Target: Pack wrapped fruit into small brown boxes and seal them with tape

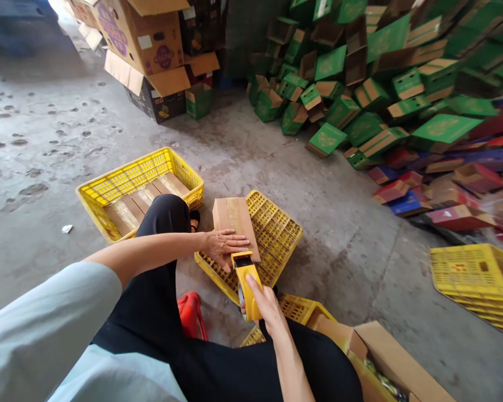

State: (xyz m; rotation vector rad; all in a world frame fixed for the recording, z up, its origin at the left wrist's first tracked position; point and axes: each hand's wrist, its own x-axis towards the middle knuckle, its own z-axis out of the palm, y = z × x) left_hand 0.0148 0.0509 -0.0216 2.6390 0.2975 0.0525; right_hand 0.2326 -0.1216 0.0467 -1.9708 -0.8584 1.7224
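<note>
A small brown cardboard box (233, 220) lies flat on an upturned yellow plastic crate (280, 231). My left hand (223, 245) presses down on the box's near end, fingers spread flat. My right hand (263, 301) is closed round the handle of a yellow tape dispenser (247, 274). The dispenser's head touches the near edge of the box. Clear tape shines along the box's top.
A yellow basket (104, 192) holding several taped brown boxes stands to the left. Behind is a big pile of green cartons (360, 95), with red and blue ones (439, 190) at right. Another yellow crate (477, 279) lies at right, an open carton (385, 357) by my right knee, and a red stool (191, 315) below.
</note>
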